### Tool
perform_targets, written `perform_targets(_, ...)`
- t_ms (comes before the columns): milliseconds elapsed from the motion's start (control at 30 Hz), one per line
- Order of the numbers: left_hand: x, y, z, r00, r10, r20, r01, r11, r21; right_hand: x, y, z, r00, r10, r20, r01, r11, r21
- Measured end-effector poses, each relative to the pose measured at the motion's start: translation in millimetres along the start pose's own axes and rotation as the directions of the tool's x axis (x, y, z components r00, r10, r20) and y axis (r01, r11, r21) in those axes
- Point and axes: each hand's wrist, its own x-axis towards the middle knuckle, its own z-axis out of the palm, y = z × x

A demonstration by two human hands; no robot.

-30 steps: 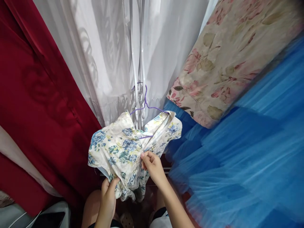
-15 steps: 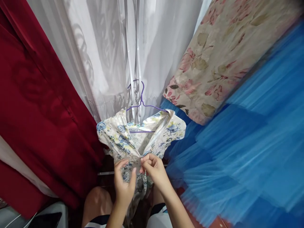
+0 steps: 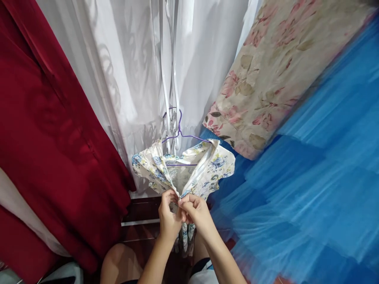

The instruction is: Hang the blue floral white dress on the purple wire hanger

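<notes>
A white dress (image 3: 219, 167) with blue and yellow flowers hangs in front of me on a purple hanger (image 3: 179, 125). Its opening spreads in a V that narrows down to my fingers. At the bottom of the V, my right hand (image 3: 197, 213) pinches the small zipper pull (image 3: 179, 198). Just left of it, my left hand (image 3: 171, 215) is closed on the edge of the opening, its fingertips close to the right ones. The lower dress is mostly hidden behind my hands and wrists.
White cloth (image 3: 133, 71) hangs behind, with white straps (image 3: 165, 79) running down to the hanger. Red cloth (image 3: 59, 130) hangs at left; pink-flowered fabric (image 3: 251, 98) and layered blue tulle (image 3: 296, 185) hang at right. A grey plastic edge (image 3: 74, 272) shows at lower left.
My left hand, open and apart before, has moved up and right and closed on the dress beside my right hand. The dress and hanger sit slightly farther right in view.
</notes>
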Motion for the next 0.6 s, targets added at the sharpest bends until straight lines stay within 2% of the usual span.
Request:
perform_targets(100, 1, 2, -1.6, 0.998, 0.043, 0.042, -0.045, 0.998, 0.052, -1, 0, -4, 0.999, 0.003, -0.042, -0.002, 1.000, 0.022)
perform_targets(167, -2, 4, -2.4, 0.996, 0.044, 0.075, -0.051, 0.995, 0.090, 5, -9, -8, 0.997, -0.010, -0.074, 0.014, 0.999, 0.051)
perform_targets(300, -10, 4, -1.9, 0.991, -0.016, 0.136, -0.006, 0.988, 0.155, 37, -46, -10, 0.988, -0.108, -0.108, 0.114, 0.992, 0.058)
perform_targets(467, -23, -11, -0.1, 0.978, -0.002, 0.210, -0.040, 0.980, 0.196, 77, -97, -2, 0.966, -0.250, -0.067, 0.249, 0.968, -0.022)
perform_targets(600, -31, -18, -1.7, 0.964, -0.024, 0.263, -0.023, 0.985, 0.174, 86, -112, 6, 0.951, -0.302, -0.071, 0.301, 0.953, -0.026)
